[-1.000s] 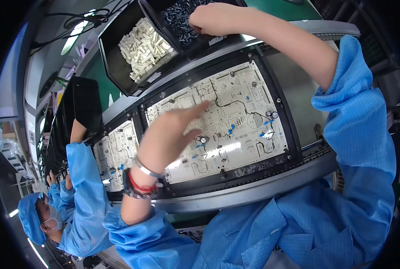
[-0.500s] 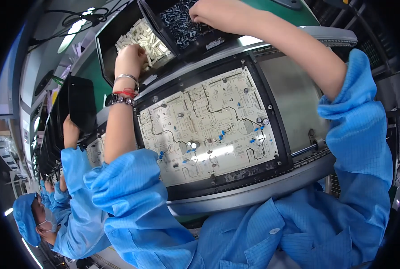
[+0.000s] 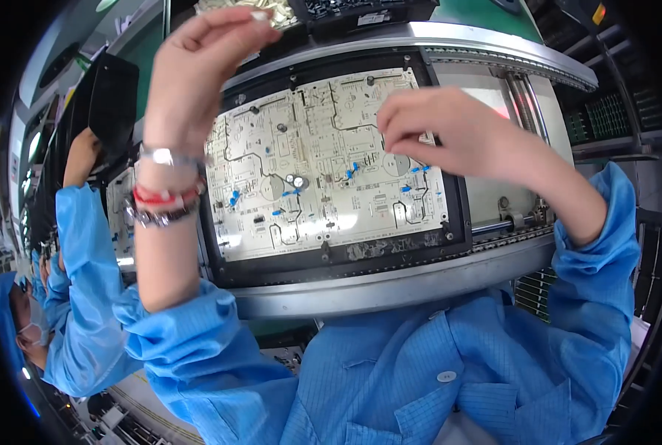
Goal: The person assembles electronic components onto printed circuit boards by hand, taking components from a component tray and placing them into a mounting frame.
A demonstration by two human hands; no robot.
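A grey metal conveyor rail [image 3: 390, 285] carries a black frame [image 3: 220, 271]; a white circuit board [image 3: 323, 170] lies inside.

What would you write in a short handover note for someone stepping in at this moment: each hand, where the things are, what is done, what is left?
Left hand: raised by the upper left corner of the board, fingers pinched at the bin of pale parts; whether it holds one cannot be told.
Right hand: over the upper right of the circuit board, fingers curled down; any part in them is hidden.
Board: lies in a black carrier frame on the conveyor rail.
Done: several blue parts and a capacitor already stand on the board.
Left: many marked positions look unfilled.
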